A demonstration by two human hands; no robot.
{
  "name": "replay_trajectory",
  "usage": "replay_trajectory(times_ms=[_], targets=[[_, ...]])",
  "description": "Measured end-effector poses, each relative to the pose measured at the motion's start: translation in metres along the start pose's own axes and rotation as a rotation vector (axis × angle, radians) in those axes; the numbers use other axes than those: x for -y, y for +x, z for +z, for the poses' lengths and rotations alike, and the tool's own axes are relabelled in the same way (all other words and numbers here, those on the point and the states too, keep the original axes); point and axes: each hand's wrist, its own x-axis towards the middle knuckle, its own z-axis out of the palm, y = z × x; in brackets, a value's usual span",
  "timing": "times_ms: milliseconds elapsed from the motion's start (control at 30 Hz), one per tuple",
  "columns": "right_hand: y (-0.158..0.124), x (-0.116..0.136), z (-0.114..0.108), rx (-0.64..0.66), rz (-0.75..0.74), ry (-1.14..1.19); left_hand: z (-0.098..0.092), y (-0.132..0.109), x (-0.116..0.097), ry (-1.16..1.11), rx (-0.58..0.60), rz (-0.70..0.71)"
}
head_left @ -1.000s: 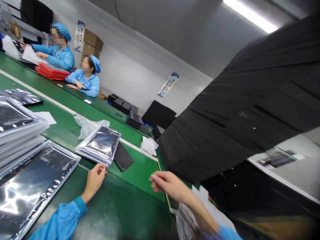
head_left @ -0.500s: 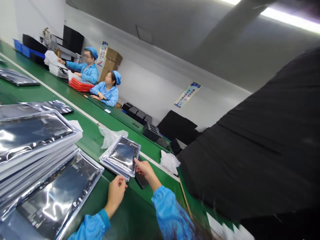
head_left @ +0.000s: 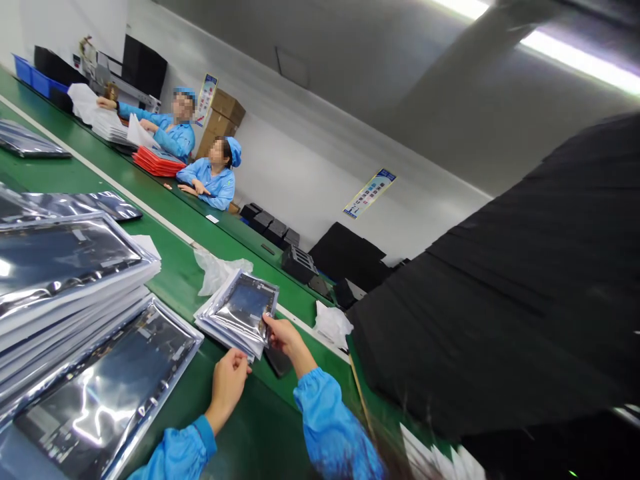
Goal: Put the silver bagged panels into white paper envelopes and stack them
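In front of me lies a small stack of flat dark panels in shiny clear bags with pale borders [head_left: 240, 303]. My right hand [head_left: 284, 339] pinches the right edge of the top bagged panel, thumb above. At the stack's near corner is my left hand [head_left: 229, 381], its fingers curled together; whether they grip anything is hidden. A dark flat object [head_left: 278, 361] lies partly beneath my right hand. To the left, a larger bagged panel [head_left: 115, 393] leans against a tall pile of similar panels with white layers [head_left: 75, 300].
Crumpled clear plastic [head_left: 215, 270] lies behind the stack, more white plastic [head_left: 333, 325] to the right. Black cloth [head_left: 500, 287] hangs on the right. Across the green bench [head_left: 173, 267], two co-workers in blue sit by red [head_left: 155, 162] and white piles. Black trays [head_left: 299, 263] stand farther right.
The whole view has shifted slightly, so most things sit a little farther left. Both hands stay at the small stack. One co-worker's white sheets have moved.
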Motion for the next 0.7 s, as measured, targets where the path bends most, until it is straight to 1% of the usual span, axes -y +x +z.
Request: replay_trajectory(times_ms=[133,267,367,467,533,600,700], targets=[[-0.003,0.004,0.009,0.009,-0.029,0.097,-0.001,-0.001,-0.004,-0.095,-0.027,0.038],[-0.004,0.008,0.015,0.017,-0.108,0.202,-0.002,-0.002,-0.015,-0.219,-0.051,0.035],[-0.008,0.009,0.017,0.007,-0.206,0.27,-0.007,-0.002,-0.027,-0.334,-0.052,-0.006],[-0.022,0.007,0.013,0.006,-0.295,0.341,-0.014,-0.002,-0.037,-0.455,-0.019,-0.106],[-0.038,0.0,0.004,0.015,-0.335,0.383,-0.021,-0.001,-0.044,-0.536,0.022,-0.177],[-0.06,-0.015,-0.008,0.02,-0.359,0.413,-0.028,-0.001,-0.051,-0.604,0.08,-0.217],[-0.092,-0.054,-0.027,-0.006,-0.363,0.415,-0.037,-0.003,-0.06,-0.637,0.197,-0.242]])
